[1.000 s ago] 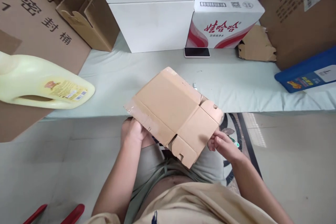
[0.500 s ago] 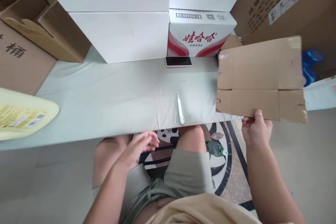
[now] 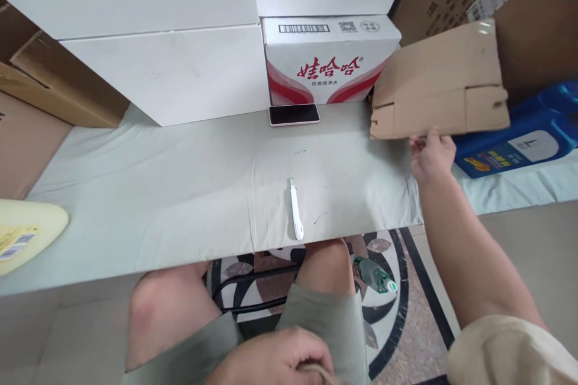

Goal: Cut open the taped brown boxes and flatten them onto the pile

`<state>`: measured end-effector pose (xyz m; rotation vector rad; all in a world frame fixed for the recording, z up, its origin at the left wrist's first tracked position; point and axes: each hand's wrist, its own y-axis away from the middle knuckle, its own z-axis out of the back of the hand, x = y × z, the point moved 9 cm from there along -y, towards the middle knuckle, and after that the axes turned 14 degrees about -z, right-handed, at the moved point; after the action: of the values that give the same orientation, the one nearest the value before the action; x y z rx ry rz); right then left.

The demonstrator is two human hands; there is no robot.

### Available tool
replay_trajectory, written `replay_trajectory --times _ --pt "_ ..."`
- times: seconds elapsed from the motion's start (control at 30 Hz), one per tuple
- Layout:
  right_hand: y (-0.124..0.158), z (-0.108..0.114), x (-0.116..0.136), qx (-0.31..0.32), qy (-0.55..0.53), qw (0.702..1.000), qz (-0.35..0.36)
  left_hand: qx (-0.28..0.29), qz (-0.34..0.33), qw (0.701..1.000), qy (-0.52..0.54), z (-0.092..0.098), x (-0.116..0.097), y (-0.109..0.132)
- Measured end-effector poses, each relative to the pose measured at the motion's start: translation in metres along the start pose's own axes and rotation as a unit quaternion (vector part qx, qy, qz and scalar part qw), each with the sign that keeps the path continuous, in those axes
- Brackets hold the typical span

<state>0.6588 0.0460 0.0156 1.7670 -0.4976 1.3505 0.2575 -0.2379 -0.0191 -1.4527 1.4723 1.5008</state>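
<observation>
My right hand (image 3: 431,153) reaches out over the table's right side and grips the lower edge of a flattened brown cardboard box (image 3: 440,87), held tilted above the pale cloth. Behind it lies a blue package (image 3: 519,138). My left hand (image 3: 275,361) is down at my lap at the bottom edge, fingers curled closed on a bit of beige fabric. A white pen-like cutter (image 3: 295,209) lies on the cloth near the table's front edge. A phone (image 3: 294,114) lies face up in front of a red-and-white carton (image 3: 327,60).
White boxes (image 3: 167,72) stack along the back. Brown cartons stand at the left (image 3: 63,81) and back right (image 3: 533,12). A pale yellow jug (image 3: 27,231) lies at the left edge. A green-capped bottle (image 3: 372,274) lies on the patterned floor by my knee.
My right hand has carried the flattened cardboard farther back and to the right. My left hand has dropped from the table's edge to my lap. The view has shifted right.
</observation>
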Motion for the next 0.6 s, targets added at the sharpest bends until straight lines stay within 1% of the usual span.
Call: replay_trajectory --times 0.03,0.1,0.17,0.2,0.27,0.33,0.4,0.47,0.5,0.6 --pt "-0.006 -0.008 0.002 0.012 0.003 1.0 -0.007 -0.044 0.025 0.999 -0.003 0.013 -0.007 0.003" --pt "-0.013 -0.023 -0.001 0.044 0.027 0.998 -0.034 -0.103 0.033 0.994 0.008 0.03 -0.023 0.01" --pt "-0.009 -0.032 -0.016 0.082 0.073 0.991 -0.071 -0.139 0.004 0.99 0.029 0.04 -0.037 0.016" --pt "-0.003 -0.033 -0.027 0.098 0.099 0.986 -0.087 -0.154 -0.016 0.987 0.037 0.043 -0.043 0.019" --pt "0.016 -0.028 -0.05 0.131 0.146 0.975 -0.108 -0.175 -0.048 0.982 0.051 0.046 -0.051 0.025" --pt "0.041 -0.018 -0.07 0.165 0.184 0.962 -0.113 -0.187 -0.066 0.979 0.056 0.046 -0.056 0.031" --pt "0.061 -0.006 -0.082 0.189 0.208 0.954 -0.106 -0.192 -0.078 0.977 0.056 0.043 -0.061 0.037" --pt "0.069 0.005 -0.081 0.187 0.215 0.954 -0.09 -0.189 -0.092 0.976 0.051 0.038 -0.067 0.043" --pt "0.067 0.01 -0.076 0.176 0.213 0.958 -0.081 -0.185 -0.098 0.977 0.049 0.036 -0.069 0.045" --pt "0.04 0.015 -0.052 0.126 0.2 0.97 -0.056 -0.182 -0.103 0.977 0.039 0.031 -0.068 0.054"
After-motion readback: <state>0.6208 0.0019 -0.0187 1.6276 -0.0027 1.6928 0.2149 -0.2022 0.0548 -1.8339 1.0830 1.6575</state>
